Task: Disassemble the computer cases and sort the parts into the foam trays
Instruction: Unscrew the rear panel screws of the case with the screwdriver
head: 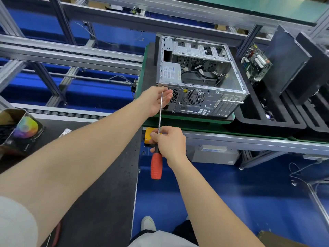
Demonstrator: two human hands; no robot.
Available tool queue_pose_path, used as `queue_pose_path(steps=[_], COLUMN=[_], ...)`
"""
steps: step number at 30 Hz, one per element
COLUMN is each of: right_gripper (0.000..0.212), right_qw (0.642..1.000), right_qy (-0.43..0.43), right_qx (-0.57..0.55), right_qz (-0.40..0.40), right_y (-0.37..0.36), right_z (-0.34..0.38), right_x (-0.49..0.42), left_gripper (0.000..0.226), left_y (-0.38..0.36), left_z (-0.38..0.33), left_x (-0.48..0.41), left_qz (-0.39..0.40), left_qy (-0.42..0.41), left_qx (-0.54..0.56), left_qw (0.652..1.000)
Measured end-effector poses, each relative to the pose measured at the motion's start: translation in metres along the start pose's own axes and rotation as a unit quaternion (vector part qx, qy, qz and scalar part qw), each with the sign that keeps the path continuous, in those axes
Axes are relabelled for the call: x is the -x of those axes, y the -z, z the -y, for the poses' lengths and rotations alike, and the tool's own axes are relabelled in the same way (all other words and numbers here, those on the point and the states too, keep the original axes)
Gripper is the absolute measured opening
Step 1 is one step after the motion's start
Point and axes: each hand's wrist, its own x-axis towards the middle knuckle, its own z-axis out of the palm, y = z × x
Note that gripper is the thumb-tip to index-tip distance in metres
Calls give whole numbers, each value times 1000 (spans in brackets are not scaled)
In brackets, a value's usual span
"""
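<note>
1. The computer case (pixel 210 102) lies on its side, open face up, on a green board (pixel 187 123) on the conveyor. Its rear panel faces the board's near edge, so the back screws are within the person's reach.
2. The task's target appears to be the power supply (pixel 170 72), seated in the case's near-left corner with cables trailing from it across the case floor.
3. The right hand (pixel 170 144) wraps its curled fingers around the screwdriver (pixel 160 120) where the shaft meets the red handle (pixel 156 166). Holding it this far forward probably helps with aiming rather than with turning force.
4. The left hand (pixel 156 100) is held out flat with its fingers relaxed, cupping the long shaft near the tip. This likely keeps the thin shaft from wandering off the screw.
5. The tip meets the top left corner of the rear panel. Whether it sits in a screw head cannot be told.
6. Black foam trays (pixel 267 120) stand just beyond the board's right edge. A motherboard (pixel 256 64) and dark panels (pixel 286 61) are slotted upright in them, so this step seems to fall midway through the teardown.
7. The next move probably needs steady inward pressure while turning, or the tip may slip.
</note>
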Motion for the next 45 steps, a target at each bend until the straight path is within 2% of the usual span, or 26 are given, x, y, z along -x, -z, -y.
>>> queue_pose_path(steps=[3,5,7,8,10,12,13,14,16,20,21,23,25,28,30,31,33,35,36,37,38,40,42,43,44,45], right_gripper=[5,13,22,24,22,17,17,17,17,23,24,24,22,16,10,11,18,20,18,17,19,31,35,34,32,29], right_qw=[996,988,963,935,851,769,743,736,783,937,964,993,997,948,915,913,946,993,994,971,924,791,673,654,669,713], right_qy=[3,4,-7,-31,-86,-109,-109,-104,-89,-24,-9,17,53,101,126,135,132,83,40,-8,-60,-133,-153,-148,-138,-126], right_qx=[-74,-131,-230,-310,-470,-577,-605,-612,-565,-316,-236,-89,61,291,365,370,288,76,-59,-197,-330,-536,-647,-665,-657,-624], right_qz=[43,85,139,168,219,253,266,270,243,146,123,72,1,-85,-114,-112,-70,20,77,134,182,264,323,330,319,295], right_y=[3,5,6,6,7,9,11,12,14,17,17,16,12,3,-2,-3,0,3,4,6,7,8,8,7,6,5], right_z=[-2,-1,2,4,9,10,12,13,16,15,15,15,16,14,11,10,11,14,16,17,18,18,19,21,23,25], right_x=[1,1,1,1,2,2,2,2,1,0,0,0,0,-2,-3,-5,-7,-8,-8,-8,-5,-3,-1,-1,-1,-1], left_gripper=[25,26,24,24,27,28,27,26,25,34,35,32,29,24,20,19,20,22,24,25,27,29,31,30,28,26], left_y=[-2,-3,-4,-4,-4,-4,-3,-3,-1,1,1,1,1,0,-1,-2,-2,-2,-2,-3,-3,-4,-5,-5,-4,-3], left_z=[2,2,1,1,1,1,2,2,3,4,5,5,5,5,5,5,5,3,2,0,-1,-1,-1,-1,-1,-1], left_x=[-3,-5,-6,-6,-7,-7,-6,-6,-6,-7,-7,-8,-8,-9,-9,-9,-11,-12,-12,-12,-12,-12,-11,-11,-11,-11], left_qz=[-6,-5,1,5,17,26,29,33,42,45,42,36,29,24,26,27,30,35,40,46,51,60,65,64,60,56], left_qy=[4,9,13,16,21,20,18,17,17,22,23,22,23,28,32,34,40,49,57,64,71,79,82,82,78,71], left_qx=[8,17,29,39,63,77,79,81,91,130,135,138,130,116,109,105,105,117,125,135,146,161,163,159,148,133], left_qw=[1000,1000,999,999,998,997,996,996,995,990,990,990,991,993,993,994,993,991,990,988,985,982,981,982,984,987])
